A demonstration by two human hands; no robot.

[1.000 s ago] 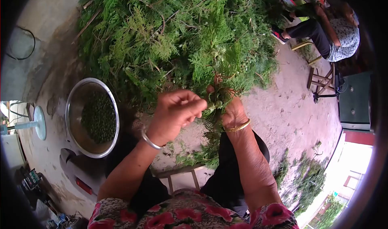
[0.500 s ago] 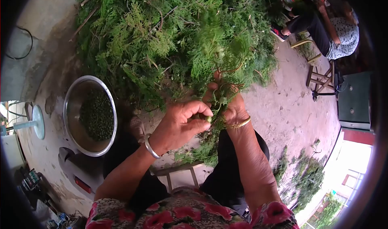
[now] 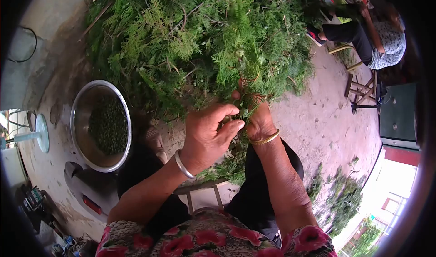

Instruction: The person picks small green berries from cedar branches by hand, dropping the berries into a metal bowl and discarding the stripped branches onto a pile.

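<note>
My right hand (image 3: 258,117) is closed around a leafy green conifer branch (image 3: 242,53), its feathery foliage pointing away from me over the pile. Close beside it on the left, my left hand (image 3: 206,132) has its thumb and forefinger curled at the stems. Small green cones (image 3: 230,119) show partly between those fingers; the rest of its grip is hidden. A steel basin (image 3: 78,132) to the left holds many small green cones (image 3: 108,126).
A large heap of cut conifer branches (image 3: 181,44) lies in front. More sprigs (image 3: 343,200) are scattered on the floor at right. A seated person (image 3: 386,44) is at upper right, near a wooden stool (image 3: 362,91). A grey object with a red patch (image 3: 88,195) stands below the basin.
My left hand has shifted slightly up and right, its fingertips now among the stems by my right hand. The cone that showed at its fingertips is now mostly hidden.
</note>
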